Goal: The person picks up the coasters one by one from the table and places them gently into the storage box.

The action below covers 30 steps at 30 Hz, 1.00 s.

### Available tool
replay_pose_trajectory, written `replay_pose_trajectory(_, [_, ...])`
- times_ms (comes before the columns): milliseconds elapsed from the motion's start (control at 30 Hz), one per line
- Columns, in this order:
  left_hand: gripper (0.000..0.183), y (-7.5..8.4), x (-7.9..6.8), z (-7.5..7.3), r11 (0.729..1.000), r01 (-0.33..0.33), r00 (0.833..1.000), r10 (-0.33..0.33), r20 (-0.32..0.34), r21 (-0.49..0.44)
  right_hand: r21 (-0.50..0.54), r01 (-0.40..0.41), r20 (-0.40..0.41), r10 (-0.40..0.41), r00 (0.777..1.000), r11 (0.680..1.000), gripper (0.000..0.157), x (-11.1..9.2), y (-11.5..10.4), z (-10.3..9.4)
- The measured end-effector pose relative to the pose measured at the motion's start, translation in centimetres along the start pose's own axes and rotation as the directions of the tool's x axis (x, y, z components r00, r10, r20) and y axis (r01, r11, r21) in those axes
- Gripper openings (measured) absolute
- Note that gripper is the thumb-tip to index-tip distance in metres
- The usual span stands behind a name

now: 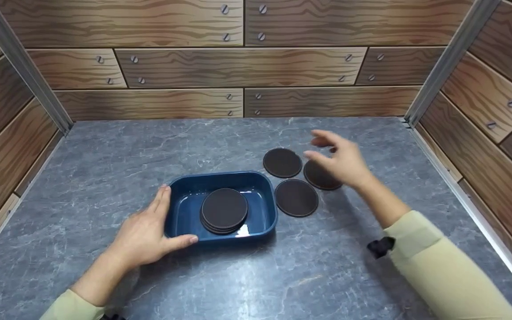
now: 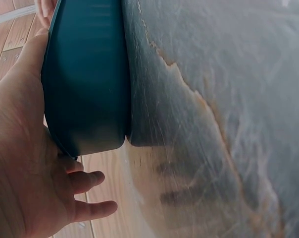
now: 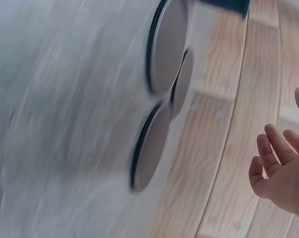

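A blue rectangular dish (image 1: 262, 224) stands on the table, with a stack of dark round coasters (image 1: 225, 208) inside. My left hand (image 1: 142, 235) rests against the dish's left end, thumb at the front rim and fingers along the left side, fairly straight. In the left wrist view that hand (image 2: 25, 148) touches the dish's wall (image 2: 87, 74), with two fingers free of it. To the dish's right lie three loose coasters, at the back (image 1: 282, 162), in front (image 1: 296, 198) and at the right (image 1: 320, 175). My empty right hand (image 1: 345, 162) hovers above the right one, partly hiding it, fingers loosely bent.
The grey marbled tabletop (image 1: 256, 284) is bounded by wood-patterned panels (image 1: 238, 66) at the back and both sides. Metal posts (image 1: 454, 58) stand in the back corners. A dark band with a black piece (image 1: 380, 247) sits at the right sleeve.
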<state>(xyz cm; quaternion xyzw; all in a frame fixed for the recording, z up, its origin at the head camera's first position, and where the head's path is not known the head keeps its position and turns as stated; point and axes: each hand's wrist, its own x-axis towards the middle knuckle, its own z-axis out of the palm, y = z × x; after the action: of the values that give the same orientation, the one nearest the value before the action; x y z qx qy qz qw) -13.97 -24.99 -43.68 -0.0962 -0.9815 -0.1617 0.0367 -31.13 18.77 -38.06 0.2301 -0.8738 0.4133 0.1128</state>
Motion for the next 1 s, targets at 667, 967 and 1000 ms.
replay_pose_trajectory(667, [0.135,0.0,0.0,0.1,1.0,0.008,1.0,-0.008,0.014,-0.003,0.049,-0.28,0.229,0.262,0.937,0.959,0.078,-0.6,8.3,-2.0])
replay_pose_trajectory(967, [0.135,0.1,0.0,-0.1,1.0,-0.001,1.0,0.001,0.002,-0.012,0.038,-0.311,0.344,0.279,0.896,0.95,0.085,-0.8,9.9,-1.5])
replay_pose_trajectory(1000, [0.135,0.2,0.0,-0.2,1.0,-0.002,1.0,0.002,0.002,-0.011,0.044,-0.313,0.352,0.279,0.893,0.949,0.086,-0.8,10.0,-1.5])
